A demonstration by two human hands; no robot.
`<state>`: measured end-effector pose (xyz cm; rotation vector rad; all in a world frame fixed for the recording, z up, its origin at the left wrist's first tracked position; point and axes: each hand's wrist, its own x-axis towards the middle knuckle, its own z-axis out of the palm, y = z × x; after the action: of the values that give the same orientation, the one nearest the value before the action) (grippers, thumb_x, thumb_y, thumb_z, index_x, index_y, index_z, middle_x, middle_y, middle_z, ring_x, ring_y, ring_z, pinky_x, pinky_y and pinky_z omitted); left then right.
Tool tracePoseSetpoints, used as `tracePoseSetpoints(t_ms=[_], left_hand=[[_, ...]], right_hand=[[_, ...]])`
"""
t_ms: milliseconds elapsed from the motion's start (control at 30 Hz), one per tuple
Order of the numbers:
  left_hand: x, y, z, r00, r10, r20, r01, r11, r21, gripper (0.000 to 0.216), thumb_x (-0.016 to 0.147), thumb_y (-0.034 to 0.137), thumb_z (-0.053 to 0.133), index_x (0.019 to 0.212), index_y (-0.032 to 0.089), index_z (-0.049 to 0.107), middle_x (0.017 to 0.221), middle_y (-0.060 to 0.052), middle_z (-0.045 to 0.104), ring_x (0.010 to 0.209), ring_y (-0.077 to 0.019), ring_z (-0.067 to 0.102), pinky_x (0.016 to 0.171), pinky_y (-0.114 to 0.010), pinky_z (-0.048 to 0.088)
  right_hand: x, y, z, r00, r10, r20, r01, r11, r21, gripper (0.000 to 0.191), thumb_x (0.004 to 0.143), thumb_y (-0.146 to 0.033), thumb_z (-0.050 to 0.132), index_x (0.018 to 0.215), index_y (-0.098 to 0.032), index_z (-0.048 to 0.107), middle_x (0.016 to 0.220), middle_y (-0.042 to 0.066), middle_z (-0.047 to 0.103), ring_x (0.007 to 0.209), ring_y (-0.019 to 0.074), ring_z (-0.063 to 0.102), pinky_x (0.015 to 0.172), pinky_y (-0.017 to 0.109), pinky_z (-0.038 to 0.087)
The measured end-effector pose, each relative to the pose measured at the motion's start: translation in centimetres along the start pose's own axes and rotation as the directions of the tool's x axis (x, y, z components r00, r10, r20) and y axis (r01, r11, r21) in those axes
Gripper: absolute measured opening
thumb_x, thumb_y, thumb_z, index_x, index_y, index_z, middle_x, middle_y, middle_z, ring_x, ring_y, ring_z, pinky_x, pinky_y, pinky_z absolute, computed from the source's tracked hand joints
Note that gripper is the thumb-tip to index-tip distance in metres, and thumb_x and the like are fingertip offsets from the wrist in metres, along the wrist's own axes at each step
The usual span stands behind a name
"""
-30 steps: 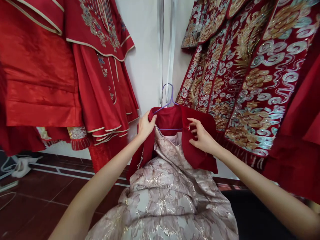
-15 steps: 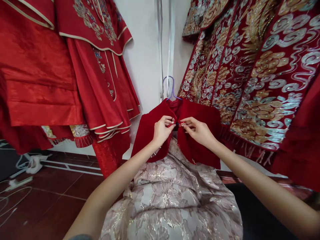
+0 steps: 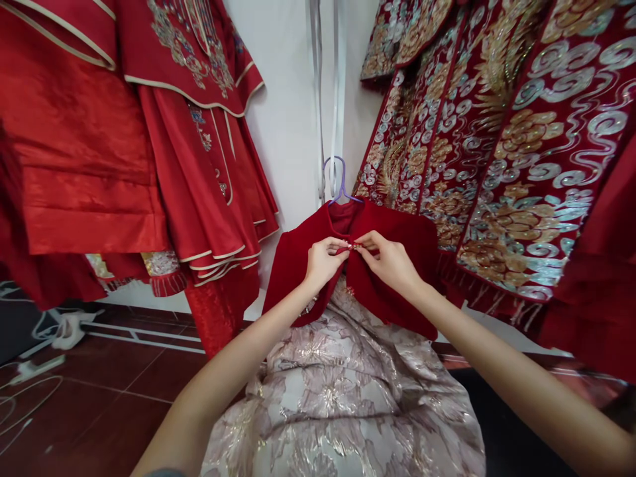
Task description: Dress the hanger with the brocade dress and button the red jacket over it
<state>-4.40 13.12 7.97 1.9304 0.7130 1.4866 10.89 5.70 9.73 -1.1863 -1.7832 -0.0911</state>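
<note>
A short dark red velvet jacket hangs on a purple hanger over a pale pink and gold brocade dress. My left hand pinches the left front edge of the jacket at the neck. My right hand pinches the right front edge. The two edges meet between my fingertips, where a small shiny clasp shows. Both hands are closed on the cloth.
Plain red satin garments with cream piping hang at the left. Red robes thick with gold and silver embroidery hang at the right. A white wall with hanging white straps is behind. White cables lie on the dark red floor.
A second ago the jacket hung open with one hand on each front edge. My hands have drawn the two edges together at the neck and now hold them closed.
</note>
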Motion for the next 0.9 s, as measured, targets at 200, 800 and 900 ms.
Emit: tracePoseSetpoints(t_ms=[200,800,900], left_hand=[[0.2,1.2,-0.8,0.988,0.043,0.145,-0.069,0.982,0.177,0.016,0.069,0.01,0.062,0.083,0.018,0.065,0.085,-0.003,0.071,0.079,-0.0142,0.067,0.074,-0.026,0.053],[1.7,3.3,-1.4,0.899,0.177,0.401,-0.39,0.742,0.546,0.009,0.073,0.024,0.06,0.08,0.02,0.064,0.073,-0.001,0.069,0.069,-0.0154,0.064,0.061,-0.022,0.045],[1.6,3.6,-1.3,0.891,0.17,0.421,-0.405,0.716,0.568,0.009,0.074,0.023,0.058,0.08,0.02,0.064,0.074,-0.001,0.069,0.069,-0.0153,0.063,0.062,-0.022,0.044]], right_hand=[[-0.1,0.4,0.4,1.0,0.007,-0.029,-0.008,0.999,-0.034,0.015,0.087,-0.025,0.051,0.1,-0.024,0.059,0.097,0.002,0.07,0.088,0.019,0.067,0.073,0.031,0.053],[0.3,1.1,0.7,0.998,0.054,-0.042,-0.047,0.987,0.152,0.018,0.081,-0.029,0.06,0.096,-0.02,0.062,0.096,0.004,0.07,0.088,0.0182,0.068,0.076,0.03,0.057],[0.5,1.4,0.7,0.996,0.072,-0.059,-0.059,0.98,0.191,0.019,0.077,-0.03,0.064,0.092,-0.02,0.057,0.09,0.004,0.069,0.085,0.0179,0.067,0.072,0.029,0.058]])
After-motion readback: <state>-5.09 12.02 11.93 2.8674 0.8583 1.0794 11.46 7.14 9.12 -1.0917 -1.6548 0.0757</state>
